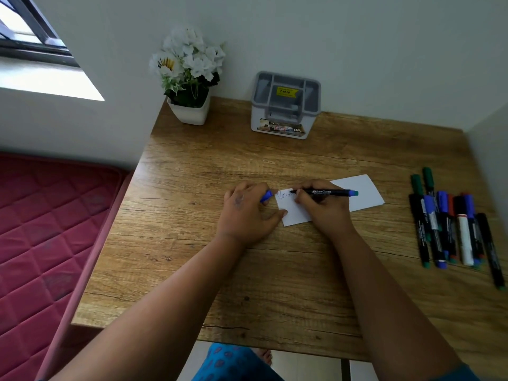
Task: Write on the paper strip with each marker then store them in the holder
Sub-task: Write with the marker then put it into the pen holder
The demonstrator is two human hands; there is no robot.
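Observation:
A white paper strip [360, 192] lies in the middle of the wooden table [192, 166], with a few written letters at its left end. My right hand [324, 209] grips a black marker [328, 192] with a blue end, its tip on the paper. My left hand [247, 213] rests at the strip's left edge and holds the blue cap [266, 196] between its fingers. Several more markers [453, 229] lie side by side at the table's right. The grey holder [286, 105] stands at the back against the wall, its compartments bare.
A white pot of white flowers [189, 78] stands at the back left corner. A red quilted mattress [41, 229] lies left of the table. A wall closes the right side by the markers. My knee in blue cloth [233, 364] shows below the front edge.

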